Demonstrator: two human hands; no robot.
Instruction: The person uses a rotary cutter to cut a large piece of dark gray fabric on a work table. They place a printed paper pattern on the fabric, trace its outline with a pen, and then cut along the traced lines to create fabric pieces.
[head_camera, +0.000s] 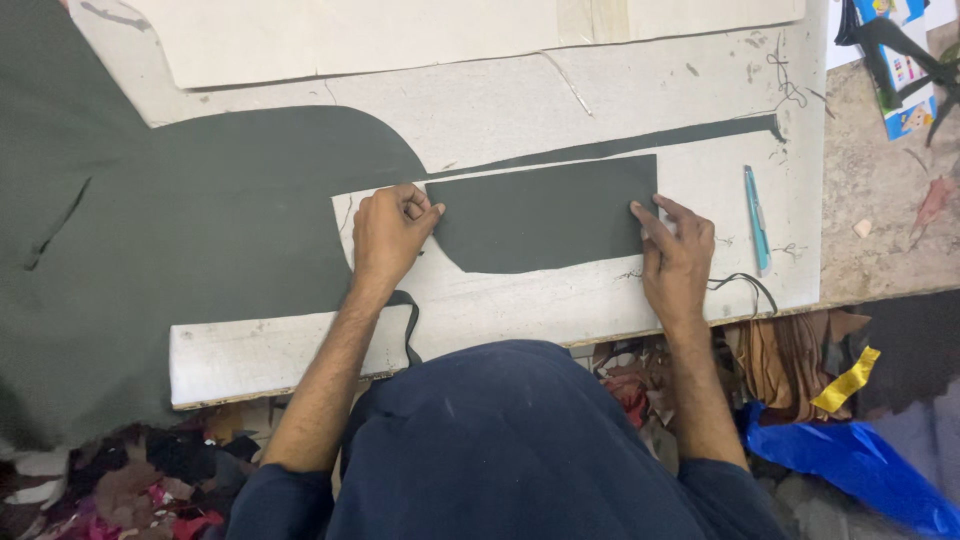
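A dark cut piece (545, 212) lies flat mid-board (600, 300). The left hand (388, 235), at its nine o'clock edge, seems to pinch it; right hand (678, 258) fingers spread at three o'clock. It looks thin, limp and light, best held by its edges.

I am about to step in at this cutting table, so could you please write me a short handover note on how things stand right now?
Left hand: knuckles curled, pinching the left corner of the cut dark grey piece.
Right hand: fingers spread, pressing the piece's right edge flat.
The piece lies on the white cutting board, already separate from the large dark grey sheet to the left; a thin grey offcut strip lies just above it.
A light blue cutter rests on the board right of the right hand, untouched.
Scraps are piled below the table edge.
Left: whatever follows for the freed piece.
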